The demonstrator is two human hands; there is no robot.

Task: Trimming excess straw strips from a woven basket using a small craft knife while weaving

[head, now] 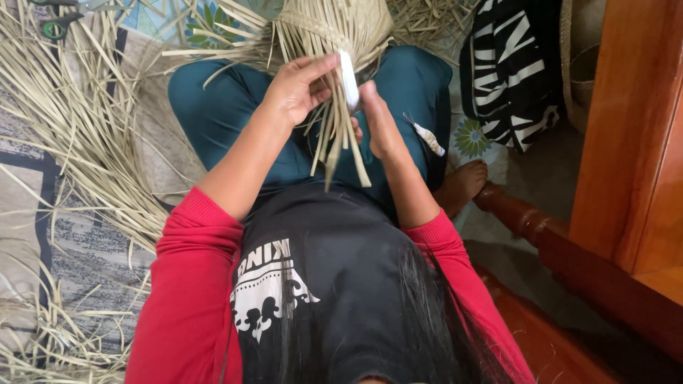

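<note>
1. My left hand [299, 89] pinches loose strips of the woven straw piece [334, 28] on my lap.
2. My right hand [373, 117] grips a white tool [348, 78].
3. Body woven; I judge the hanging ends unfinished.

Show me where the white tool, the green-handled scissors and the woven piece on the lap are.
white tool [348, 78], head view, middle of its flat white body between the hands.
green-handled scissors [55, 27], head view, on the green handle loop.
woven piece [341, 21], head view, on its plaited upper part.
</note>
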